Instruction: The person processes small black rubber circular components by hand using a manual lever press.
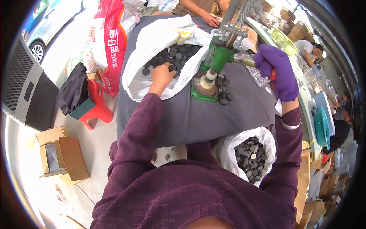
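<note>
Purple sleeves fill the lower centre of the frame, both forearms running up toward a grey-covered table (183, 114).

Left hand (162, 75): bare, upper centre-left, reaching into an open white sack (152, 42) that lies on the table. Fingers curled down among the dark round caps (177, 55) inside; whether a cap is actually pinched cannot be made out.

Right hand (276, 70): purple glove, upper right. Fingers wrapped closed around the handle (248, 62) of a green hand press (217, 61) standing at the table's upper middle. A pale cylinder (207, 81) sits on the press base, with a few loose caps (224, 91) just beside it to the right.

Second white bag (249, 152), lower right below the table edge, also holds dark caps.

Surroundings: red plastic stool (97, 105) with a dark bundle on it at left; open cardboard boxes (61, 154) at lower left; another person's hand (209, 19) rests on the table's far edge, top centre.
</note>
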The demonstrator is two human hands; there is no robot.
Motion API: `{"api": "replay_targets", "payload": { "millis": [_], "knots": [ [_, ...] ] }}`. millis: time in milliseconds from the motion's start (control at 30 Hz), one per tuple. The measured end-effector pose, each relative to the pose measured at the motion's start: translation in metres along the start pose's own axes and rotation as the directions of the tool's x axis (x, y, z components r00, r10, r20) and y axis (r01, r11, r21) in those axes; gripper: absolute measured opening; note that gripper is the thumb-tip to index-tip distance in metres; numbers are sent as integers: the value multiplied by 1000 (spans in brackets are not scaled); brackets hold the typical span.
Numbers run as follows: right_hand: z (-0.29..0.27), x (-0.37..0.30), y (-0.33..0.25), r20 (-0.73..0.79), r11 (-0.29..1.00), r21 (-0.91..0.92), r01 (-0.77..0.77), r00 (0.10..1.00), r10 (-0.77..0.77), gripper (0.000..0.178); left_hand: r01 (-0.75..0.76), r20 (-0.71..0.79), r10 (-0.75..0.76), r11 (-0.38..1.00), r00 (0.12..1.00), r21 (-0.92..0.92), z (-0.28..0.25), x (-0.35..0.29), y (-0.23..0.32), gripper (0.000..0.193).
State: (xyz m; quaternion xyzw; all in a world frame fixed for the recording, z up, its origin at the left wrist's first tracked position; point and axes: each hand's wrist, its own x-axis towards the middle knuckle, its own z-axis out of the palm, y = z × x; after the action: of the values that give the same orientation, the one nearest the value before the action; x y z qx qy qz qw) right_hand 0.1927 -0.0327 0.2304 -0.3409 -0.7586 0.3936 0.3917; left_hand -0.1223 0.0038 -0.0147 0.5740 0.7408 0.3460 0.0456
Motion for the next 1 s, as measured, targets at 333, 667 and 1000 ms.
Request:
{"api": "replay_targets", "payload": {
  "millis": [333,667,1000],
  "knots": [
    [-8,5,5,18,997,12,76,997,-76,33,-225,-28,231,900,973,-373,-8,-46,75,37],
    [3,0,2,-77,1000,18,6,997,-5,32,-113,130,146,966,981,-234,21,-44,103,40],
    [0,-10,10,-6,999,24,34,999,-34,28,27,246,37,967,969,-252,29,-32,119,46]
  ]
}}
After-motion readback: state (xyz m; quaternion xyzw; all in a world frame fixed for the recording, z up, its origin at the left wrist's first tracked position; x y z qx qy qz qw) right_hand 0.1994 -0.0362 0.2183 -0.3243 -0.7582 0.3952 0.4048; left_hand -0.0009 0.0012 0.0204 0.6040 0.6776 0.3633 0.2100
